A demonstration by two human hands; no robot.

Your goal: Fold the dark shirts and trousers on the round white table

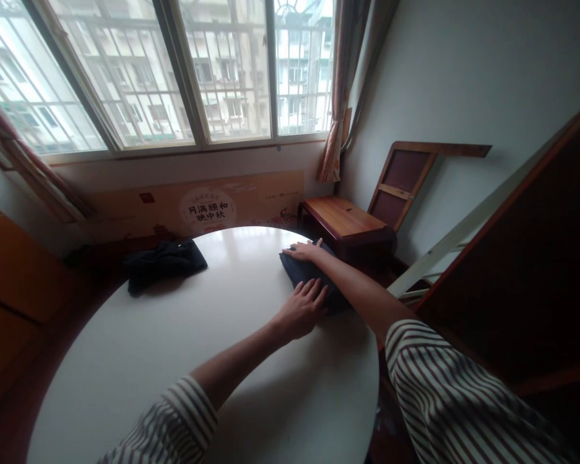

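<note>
Window: at 11 o'clock you have wide framed panes, barred outside, with pale apartment buildings beyond.
Curtains: one gathered at your 10 o'clock, another, patterned, at your 1.
Printed board: below the sill, a tan panel with Chinese characters in a pale circle.
Right wall: plain and greyish, at your 2 o'clock.
Low wooden piece: flat-topped, at your 1 o'clock, a slanted wood-framed panel beside it.
Sides: orange-brown cabinet at your 9, dark wooden panel at your 3.
Desk: round, white, your 12-to-8 sweep.
Floor: dark reddish, at your 8.
Light: daylight from your 11; your 3 o'clock side is dim.
</note>
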